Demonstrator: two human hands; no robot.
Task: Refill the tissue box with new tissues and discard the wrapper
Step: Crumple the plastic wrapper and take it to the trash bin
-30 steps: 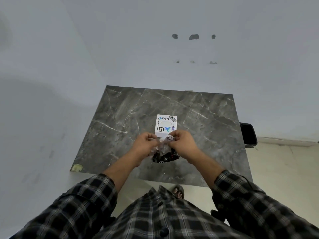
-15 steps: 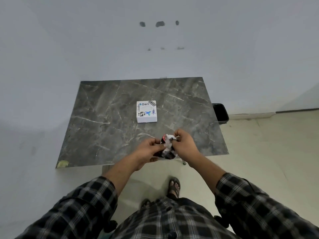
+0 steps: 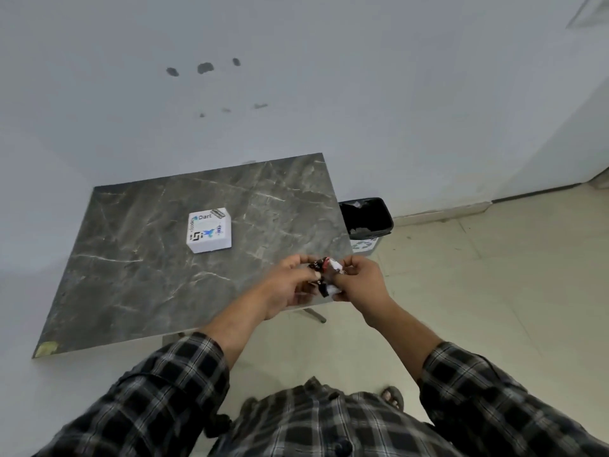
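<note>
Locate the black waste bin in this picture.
In the head view, the black waste bin stands on the floor beside the marble table's far right corner, against the wall.

Worktop (image 3: pixel 138 258): dark grey marble-look slab with pale veins, set against the white wall.
On the worktop: one white tissue box (image 3: pixel 209 234), printed top up, lying flat near the middle.
Near-left corner: a small yellowish patch (image 3: pixel 46 349).
Floor (image 3: pixel 494 291): pale tiles; a black-lined bin (image 3: pixel 366 216) stands just beside the worktop's far-right edge.

Both hands (image 3: pixel 324 285) with crumpled wrapper (image 3: pixel 324 275) shifted rightward past table corner, nearer bin (image 3: pixel 365 219)
</note>
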